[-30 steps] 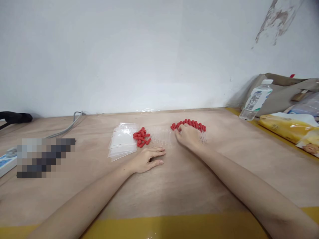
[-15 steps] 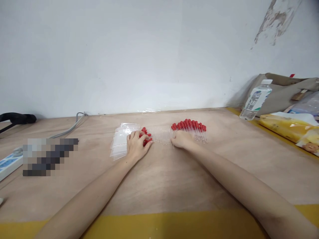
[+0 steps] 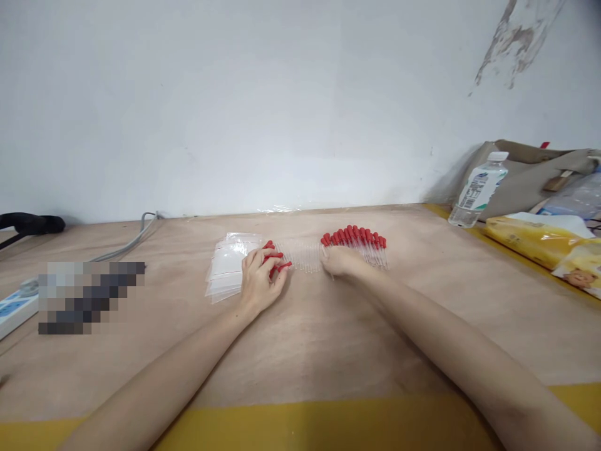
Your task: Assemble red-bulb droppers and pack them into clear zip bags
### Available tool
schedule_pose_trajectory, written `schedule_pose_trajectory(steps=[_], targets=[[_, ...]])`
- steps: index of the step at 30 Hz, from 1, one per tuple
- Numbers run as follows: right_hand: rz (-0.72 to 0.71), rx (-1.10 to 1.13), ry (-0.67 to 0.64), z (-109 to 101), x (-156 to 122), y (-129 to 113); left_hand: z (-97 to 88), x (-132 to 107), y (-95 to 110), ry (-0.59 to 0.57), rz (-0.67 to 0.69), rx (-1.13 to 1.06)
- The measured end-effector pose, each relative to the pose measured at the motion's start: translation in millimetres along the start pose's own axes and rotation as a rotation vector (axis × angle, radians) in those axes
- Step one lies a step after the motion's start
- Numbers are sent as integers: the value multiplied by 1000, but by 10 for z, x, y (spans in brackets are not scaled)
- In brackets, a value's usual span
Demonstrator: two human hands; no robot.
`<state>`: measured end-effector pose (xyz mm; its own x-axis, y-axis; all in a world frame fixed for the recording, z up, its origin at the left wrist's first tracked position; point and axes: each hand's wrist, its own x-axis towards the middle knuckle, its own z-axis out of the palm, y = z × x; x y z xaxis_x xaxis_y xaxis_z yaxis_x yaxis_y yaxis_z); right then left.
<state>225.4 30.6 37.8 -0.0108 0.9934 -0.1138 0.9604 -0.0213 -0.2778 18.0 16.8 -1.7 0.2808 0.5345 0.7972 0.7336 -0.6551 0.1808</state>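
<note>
My left hand is closed, with thumb and finger pinching a red rubber bulb. More red rubber bulbs show around and under its fingers. Thin clear dropper tubes lie side by side in a row between my hands. At the row's right end my right hand is closed, and the tip of a dropper tube sticks out below its fingers. Behind and right of it lies a fanned group of droppers with red bulbs, partly hidden by this hand.
Clear plastic bags lie stacked left of my left hand. Farther left are a power strip, a grey cable and a blurred-out dark object. On the right stand a water bottle, a grey bag and a yellow package.
A red bulb now stands out to the right between my left thumb and finger. In my right hand, the tube tip shows more clearly below the fingers. The view has shifted slightly.
</note>
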Motion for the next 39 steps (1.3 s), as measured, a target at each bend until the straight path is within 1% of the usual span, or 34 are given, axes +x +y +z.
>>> schedule_pose_trajectory(steps=[2,4,6,7,9,11,13,15,18,20,22,25,34,39], targets=[[-45,31,18,2,-97,92,-35,-30,62,-75,53,-127],[-102,79,53,30,-197,211,-58,-66,115,-215,96,-229],[-209,154,122,76,-287,333,-67,-97,153,-338,103,-266],[-280,191,168,103,-327,387,-67,-108,165,-373,100,-263],[-442,224,260,161,-392,468,-61,-118,175,-403,95,-226],[-570,179,326,226,-435,504,-51,-114,171,-426,94,-176],[-667,116,365,299,-459,501,-39,-103,163,-461,93,-148],[-731,88,404,374,-473,475,-25,-95,161,-472,101,-158],[-749,112,504,461,-499,428,-8,-96,174,-409,104,-228],[-743,123,556,488,-522,407,-4,-103,188,-381,64,-302],[-763,126,587,494,-544,397,-8,-108,202,-400,13,-365],[-807,129,617,494,-562,394,-19,-111,215,-432,-31,-403],[-817,129,610,511,-562,379,-24,-110,239,-433,-96,-415],[-810,109,558,522,-559,396,3,-122,236,-446,-126,-478]])
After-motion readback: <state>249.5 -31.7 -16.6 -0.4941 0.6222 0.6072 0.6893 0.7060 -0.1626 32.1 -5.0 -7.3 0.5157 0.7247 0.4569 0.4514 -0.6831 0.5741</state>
